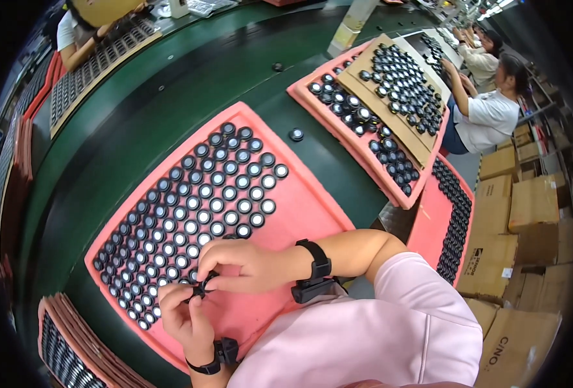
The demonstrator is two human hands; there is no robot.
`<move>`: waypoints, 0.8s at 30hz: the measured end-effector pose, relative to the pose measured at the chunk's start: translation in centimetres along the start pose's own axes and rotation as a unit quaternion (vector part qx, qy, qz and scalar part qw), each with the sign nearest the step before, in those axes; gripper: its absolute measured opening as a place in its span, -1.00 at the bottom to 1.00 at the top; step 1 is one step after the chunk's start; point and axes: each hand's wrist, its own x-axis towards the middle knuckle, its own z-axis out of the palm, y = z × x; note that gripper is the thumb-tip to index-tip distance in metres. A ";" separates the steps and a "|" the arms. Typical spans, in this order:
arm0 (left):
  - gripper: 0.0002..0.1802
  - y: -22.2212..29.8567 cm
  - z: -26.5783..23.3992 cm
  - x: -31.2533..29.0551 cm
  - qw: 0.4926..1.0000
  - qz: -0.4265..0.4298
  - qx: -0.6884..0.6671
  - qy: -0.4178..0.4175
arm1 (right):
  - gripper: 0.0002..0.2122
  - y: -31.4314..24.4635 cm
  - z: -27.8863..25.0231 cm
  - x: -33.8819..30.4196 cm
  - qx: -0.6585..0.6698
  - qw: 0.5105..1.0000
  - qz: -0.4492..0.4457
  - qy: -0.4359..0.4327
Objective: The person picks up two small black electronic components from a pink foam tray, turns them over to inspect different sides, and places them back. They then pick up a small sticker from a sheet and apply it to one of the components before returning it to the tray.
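A pink tray (293, 226) lies before me on the green bench. Slanting rows of small black round parts (217, 205) with pale disc tops fill its left and far portions. Over the tray's near side, my left hand (186, 317) pinches a small black part (198, 291) between thumb and fingers. My right hand (247, 266) is closed at the same spot, its thumb and fingertips on a black piece right beside it. The fingers cover much of what they hold, so I cannot tell whether it is one part or two.
Stacked pink trays with a cardboard sheet (357, 81) of similar parts stand at the far right. A loose round part (296, 134) lies on the green bench (189, 71). Tray stacks (73, 336) flank the lower left. Cartons (493, 265) line the right; co-workers (490, 116) work beyond.
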 end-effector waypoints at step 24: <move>-0.76 -0.1 0.6 -0.3 0.987 -0.104 -0.079 0.093 | -0.79 0.1 -1.2 0.6 0.005 0.998 0.063 0.021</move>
